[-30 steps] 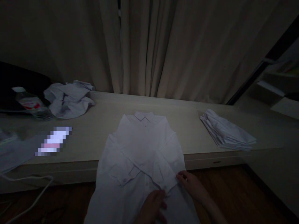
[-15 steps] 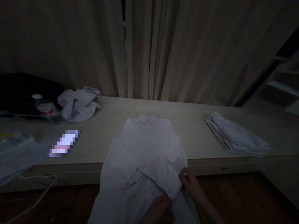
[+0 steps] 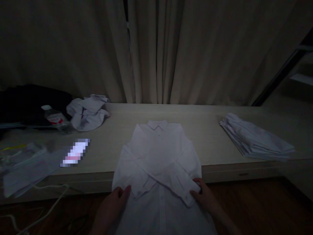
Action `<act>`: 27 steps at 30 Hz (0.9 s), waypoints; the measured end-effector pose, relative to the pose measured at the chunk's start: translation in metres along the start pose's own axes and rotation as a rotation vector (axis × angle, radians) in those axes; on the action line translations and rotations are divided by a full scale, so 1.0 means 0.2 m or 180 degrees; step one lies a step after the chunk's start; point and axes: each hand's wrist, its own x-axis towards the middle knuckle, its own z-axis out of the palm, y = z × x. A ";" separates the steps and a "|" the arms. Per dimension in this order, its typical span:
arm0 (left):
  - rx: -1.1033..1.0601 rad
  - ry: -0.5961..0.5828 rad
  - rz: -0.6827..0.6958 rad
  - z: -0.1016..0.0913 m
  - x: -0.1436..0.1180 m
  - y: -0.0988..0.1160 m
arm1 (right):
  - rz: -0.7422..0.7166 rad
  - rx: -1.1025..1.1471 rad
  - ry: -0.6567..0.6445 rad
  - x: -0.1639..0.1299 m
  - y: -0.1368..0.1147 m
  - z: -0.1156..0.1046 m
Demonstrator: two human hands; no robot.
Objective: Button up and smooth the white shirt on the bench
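Note:
A white button-up shirt (image 3: 156, 156) lies front side up on the tabletop, collar toward the curtain. Its two sleeves are folded across the front, and the lower part hangs over the table's front edge toward me. At the shirt's left side, beside one cuff, my left hand (image 3: 114, 204) has thumb and forefinger closed at the cloth edge. My right hand (image 3: 205, 197) grips the opposite side near the other cuff, thumb on top. The remaining fingers of both hands are mostly hidden.
A stack of folded white shirts (image 3: 256, 137) lies at the right. On the left are a crumpled white cloth (image 3: 89, 112), a water bottle (image 3: 57, 120), a blurred-out phone (image 3: 75, 152), plastic packaging (image 3: 24, 169) and dark fabric (image 3: 29, 101). A white cable (image 3: 55, 204) hangs below.
My left hand has moved from the right cuff across to the shirt's left side. My right hand stays by the right cuff. The view has shifted slightly.

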 end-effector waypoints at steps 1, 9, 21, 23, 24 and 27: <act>0.0123 0.0039 -0.0010 0.01 0.00 0.01 | -0.0058 -0.0003 0.0017 -0.01 -0.01 0.00; 0.0454 0.0092 0.0215 -0.01 -0.02 0.06 | -0.0244 -0.0244 0.0400 -0.01 -0.03 -0.05; 0.1564 0.1565 0.2120 0.43 0.26 0.15 | -0.2268 -0.2560 0.0435 0.12 -0.16 0.44; 0.1685 0.1708 0.2133 0.47 0.29 0.09 | -0.2268 -0.2689 0.0404 0.16 -0.09 0.49; 0.1707 0.1754 0.2171 0.49 0.30 0.07 | -0.2242 -0.2727 0.0418 0.17 -0.05 0.50; 0.1685 0.1789 0.2215 0.49 0.30 0.06 | -0.2177 -0.2776 0.0559 0.20 0.00 0.53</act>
